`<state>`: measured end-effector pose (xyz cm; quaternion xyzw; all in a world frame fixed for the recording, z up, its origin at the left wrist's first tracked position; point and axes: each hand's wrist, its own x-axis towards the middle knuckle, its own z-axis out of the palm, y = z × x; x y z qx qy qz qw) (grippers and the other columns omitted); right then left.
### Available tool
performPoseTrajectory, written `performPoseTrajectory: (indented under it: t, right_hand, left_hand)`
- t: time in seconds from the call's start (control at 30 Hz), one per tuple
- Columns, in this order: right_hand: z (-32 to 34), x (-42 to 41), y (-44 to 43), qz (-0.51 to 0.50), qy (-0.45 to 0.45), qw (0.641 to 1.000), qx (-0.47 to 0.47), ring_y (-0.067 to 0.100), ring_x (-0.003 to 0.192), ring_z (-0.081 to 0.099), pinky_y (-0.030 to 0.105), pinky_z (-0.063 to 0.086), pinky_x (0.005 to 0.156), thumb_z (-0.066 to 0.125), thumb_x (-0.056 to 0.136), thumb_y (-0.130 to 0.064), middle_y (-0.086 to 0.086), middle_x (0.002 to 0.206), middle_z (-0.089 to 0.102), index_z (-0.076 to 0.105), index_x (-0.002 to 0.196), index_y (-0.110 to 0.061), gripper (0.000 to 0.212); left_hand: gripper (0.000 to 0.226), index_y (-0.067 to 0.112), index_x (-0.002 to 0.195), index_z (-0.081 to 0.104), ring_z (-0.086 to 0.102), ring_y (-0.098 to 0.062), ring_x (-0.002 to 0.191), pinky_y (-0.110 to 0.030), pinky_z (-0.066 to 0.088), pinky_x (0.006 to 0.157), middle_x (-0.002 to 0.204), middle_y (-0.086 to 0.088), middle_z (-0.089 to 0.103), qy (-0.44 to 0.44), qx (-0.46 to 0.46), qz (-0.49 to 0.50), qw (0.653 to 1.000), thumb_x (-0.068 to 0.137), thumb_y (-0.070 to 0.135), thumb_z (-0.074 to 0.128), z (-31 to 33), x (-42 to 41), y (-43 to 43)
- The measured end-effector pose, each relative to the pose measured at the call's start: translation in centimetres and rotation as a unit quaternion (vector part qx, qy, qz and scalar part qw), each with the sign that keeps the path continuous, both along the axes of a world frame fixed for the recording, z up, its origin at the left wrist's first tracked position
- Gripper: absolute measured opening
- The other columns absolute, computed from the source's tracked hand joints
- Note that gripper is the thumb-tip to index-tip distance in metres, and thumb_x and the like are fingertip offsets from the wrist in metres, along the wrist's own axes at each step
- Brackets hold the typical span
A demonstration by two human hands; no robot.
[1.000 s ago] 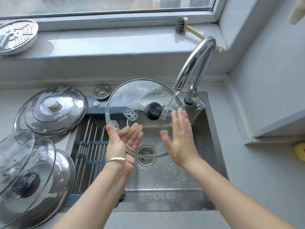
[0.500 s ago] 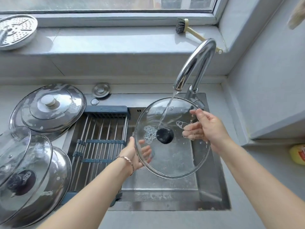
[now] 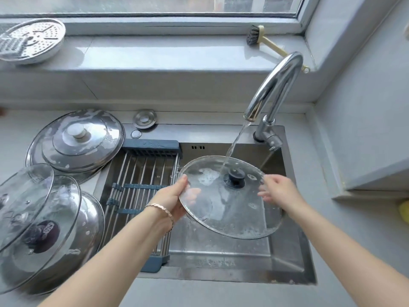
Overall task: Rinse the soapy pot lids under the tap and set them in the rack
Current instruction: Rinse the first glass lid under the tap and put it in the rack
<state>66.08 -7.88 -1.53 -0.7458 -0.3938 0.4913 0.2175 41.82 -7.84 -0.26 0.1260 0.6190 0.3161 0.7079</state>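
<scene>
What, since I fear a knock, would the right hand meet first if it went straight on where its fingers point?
Probably the dark round knob of the clear glass pot lid: the right hand points left across the lid's top. Its fingers are blurred, so depth is uncertain.

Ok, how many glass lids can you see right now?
3. The held lid is under the tap, gripped by the left hand. The upper stacked lid and lower stacked lid sit front-left on a steel lid. More may be hidden beneath.
</scene>
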Motion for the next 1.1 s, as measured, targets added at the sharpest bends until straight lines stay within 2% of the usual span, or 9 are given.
performPoseTrajectory:
  t: [0.2,0.3,0.4,0.57,0.73,0.83,0.93,1.0,1.1]
  right_hand:
    - [2.8,-4.6,-4.6,0.393,-0.065,0.911,0.107,0.002,0.140,0.006,0.029,0.009,0.114,0.036,0.064,-0.084,-0.017,0.149,0.010,0.014,0.146,-0.036,0.097]
    - [1.4,-5.4,-4.5,0.366,-0.222,0.842,0.327,0.018,0.118,0.057,0.036,0.051,0.093,0.060,0.077,-0.031,0.008,0.131,0.057,0.049,0.132,-0.014,0.058]
    - [1.6,-4.7,-2.8,0.234,-0.187,0.849,0.435,0.014,0.071,0.069,0.028,0.054,0.062,0.046,0.074,-0.004,0.006,0.083,0.074,0.070,0.097,-0.004,0.033]
    - [1.7,-3.3,-1.4,-0.025,0.027,0.978,0.205,0.022,0.065,0.068,0.035,0.057,0.063,0.059,0.088,-0.006,0.014,0.076,0.070,0.061,0.081,-0.025,0.020]
    - [1.7,-1.7,-1.7,-0.171,0.200,0.964,0.042,0.025,0.052,0.068,0.032,0.057,0.047,0.055,0.089,0.001,0.023,0.077,0.067,0.054,0.089,-0.007,0.008]
    - [1.2,-2.1,-2.4,-0.174,0.253,0.952,-0.010,0.026,0.056,0.069,0.035,0.058,0.051,0.054,0.089,0.001,0.021,0.076,0.068,0.051,0.099,-0.002,0.011]
    - [-0.1,-2.9,-2.6,-0.052,0.009,0.998,0.035,0.024,0.092,0.066,0.046,0.050,0.091,0.059,0.089,-0.016,0.011,0.102,0.065,0.039,0.125,-0.007,0.042]
    - [-0.6,-4.0,-2.7,0.129,-0.282,0.945,0.107,0.031,0.136,0.030,0.043,0.018,0.115,0.049,0.093,-0.032,0.018,0.141,0.037,0.022,0.144,-0.009,0.062]
    - [-0.1,-7.3,-1.6,0.268,-0.311,0.896,0.169,0.022,0.140,-0.024,0.036,-0.015,0.114,0.013,0.093,-0.054,0.011,0.153,-0.020,-0.005,0.147,-0.013,0.070]
  left_hand:
    - [0.021,-0.001,0.080,0.055,0.060,-0.013,0.036,-0.023,0.052,0.038,0.045,-0.008,0.064,0.077,0.022,0.045,0.996,0.088,0.018,0.060,2.8,1.0,0.3]
    - [0.021,-0.003,0.081,0.055,0.062,-0.015,0.039,-0.026,0.055,0.043,0.048,-0.011,0.065,0.065,0.041,0.049,0.996,0.088,0.016,0.060,4.5,2.2,0.6]
    - [0.028,0.000,0.085,0.057,0.068,-0.020,0.061,-0.027,0.058,0.050,0.075,-0.016,0.069,0.032,0.060,0.036,0.997,0.087,0.029,0.059,5.4,2.7,1.2]
    - [0.045,0.008,0.113,0.049,0.057,-0.022,0.107,-0.035,0.055,0.078,0.106,-0.004,0.056,0.169,0.059,-0.058,0.982,0.089,0.046,0.049,2.0,1.0,0.7]
    - [0.092,0.019,0.122,0.050,0.059,-0.032,0.110,-0.049,0.048,0.093,0.133,-0.011,0.053,0.044,-0.097,-0.056,0.993,0.051,0.075,0.067,-1.1,0.1,-2.0]
    - [0.061,0.011,0.112,0.056,0.071,-0.032,0.083,-0.049,0.054,0.082,0.107,-0.019,0.067,-0.033,-0.053,0.031,0.998,0.078,0.061,0.052,-0.7,0.2,-1.9]
    - [0.045,0.009,0.106,0.053,0.071,-0.025,0.062,-0.038,0.057,0.058,0.093,-0.021,0.066,-0.044,0.008,0.081,0.996,0.094,0.048,0.033,-0.6,0.4,-1.9]
    - [0.042,0.012,0.100,0.057,0.071,-0.023,0.062,-0.035,0.057,0.059,0.084,-0.017,0.071,0.003,0.047,0.077,0.996,0.095,0.045,0.033,-0.5,1.0,-2.5]
    - [0.038,0.015,0.093,0.061,0.071,-0.022,0.062,-0.032,0.057,0.057,0.072,-0.011,0.073,0.044,0.079,0.071,0.993,0.095,0.043,0.036,0.3,2.6,-3.1]
